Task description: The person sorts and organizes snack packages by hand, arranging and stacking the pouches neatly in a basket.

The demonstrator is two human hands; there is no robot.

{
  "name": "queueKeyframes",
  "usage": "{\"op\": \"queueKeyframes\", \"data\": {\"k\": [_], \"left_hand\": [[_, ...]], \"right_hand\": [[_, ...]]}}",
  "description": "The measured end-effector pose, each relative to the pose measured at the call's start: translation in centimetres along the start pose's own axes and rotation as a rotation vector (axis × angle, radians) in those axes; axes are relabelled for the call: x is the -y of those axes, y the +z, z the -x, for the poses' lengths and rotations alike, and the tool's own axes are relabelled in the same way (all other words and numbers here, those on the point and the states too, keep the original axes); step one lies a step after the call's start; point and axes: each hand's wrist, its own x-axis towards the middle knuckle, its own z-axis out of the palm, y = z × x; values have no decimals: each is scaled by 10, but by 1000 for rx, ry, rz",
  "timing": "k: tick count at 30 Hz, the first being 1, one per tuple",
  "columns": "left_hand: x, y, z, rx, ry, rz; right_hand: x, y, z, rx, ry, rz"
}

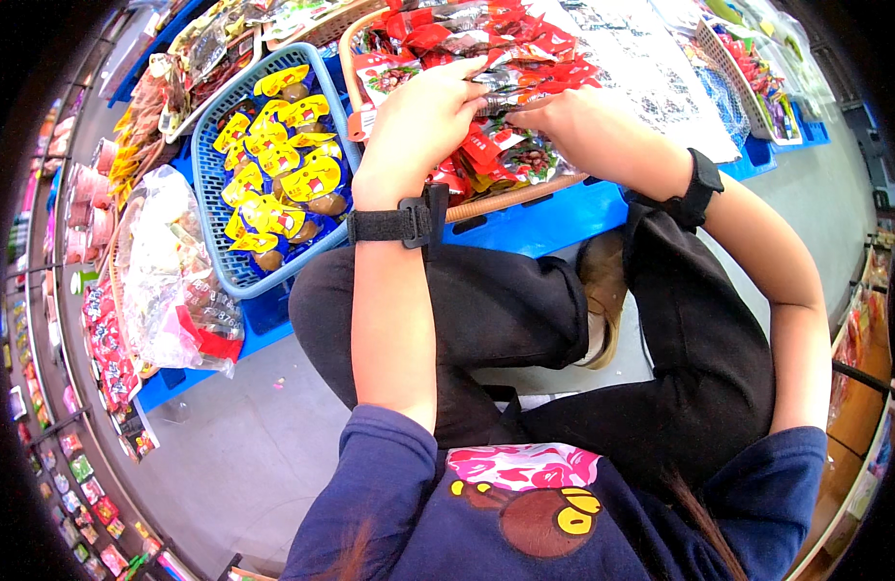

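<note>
A tan-rimmed basket point(515, 200) in front of me is heaped with red and dark shiny snack packets point(481, 145). My left hand point(423, 116) reaches over the basket's left part, its fingers and thumb closed around the edge of a packet. From the right, my right hand point(578, 126) comes in with bent fingers pinching at the packets; its fingertips are partly hidden among the wrappers. Only a short gap of red and dark packets separates the two hands. Each wrist wears a black strap.
Left of the basket stands a blue plastic basket point(236, 266) of yellow-and-blue packets. Beyond it lie a clear plastic bag point(171, 261) and other snacks. A white printed sheet point(651, 77) and another basket point(733, 73) are at the right. All rest on a blue platform point(544, 223); shelves line the far left.
</note>
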Motion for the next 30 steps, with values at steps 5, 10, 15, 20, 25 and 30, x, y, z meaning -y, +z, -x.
{"op": "queueKeyframes", "data": {"k": [5, 10, 15, 20, 25, 30], "left_hand": [[-1, -1, 0, -68, 48, -36], [0, 2, -2, -41, 47, 9], [1, 2, -2, -24, 72, 7], [-2, -1, 0, 9, 46, 47], [-6, -3, -2, 45, 39, 38], [-2, -1, 0, -69, 33, 17]], "right_hand": [[3, 5, -1, -30, 40, 84], [-8, 10, -7, -42, 55, 79], [2, 7, -9, -43, 44, 197], [1, 5, -11, 60, -14, 243], [-3, 2, -17, -63, 2, 145], [0, 17, -9, -100, 54, 136]]}}
